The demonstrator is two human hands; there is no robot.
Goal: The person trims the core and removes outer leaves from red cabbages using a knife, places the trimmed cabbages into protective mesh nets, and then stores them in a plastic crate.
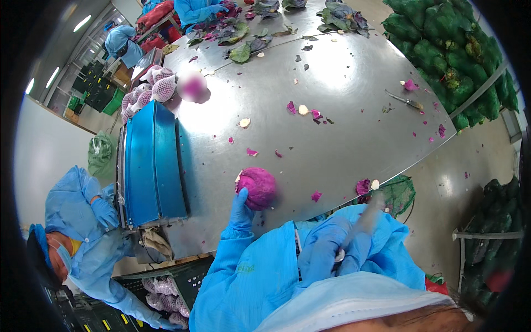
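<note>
My left hand [241, 213], in a blue glove, holds a trimmed red cabbage [258, 187] just above the near part of the steel table [257, 108]. The cabbage's pale cut stem faces left. Close to my body, my gloved right hand [325, 249] grips a knife [365, 220]. Its blade is blurred and points up to the right, away from the cabbage. Farther off, beside a blue metal machine [155, 166], a second red cabbage [193, 86] shows as a blur above its shadow.
Net-wrapped cabbages [163, 85] lie behind the machine. A curved knife [404, 99] rests at the right, among leaf scraps [291, 108]. Leafy cabbages [342, 16] sit at the far end. Green mesh sacks [448, 62] are stacked right. A co-worker [83, 232] bends over a crate [193, 278] at left.
</note>
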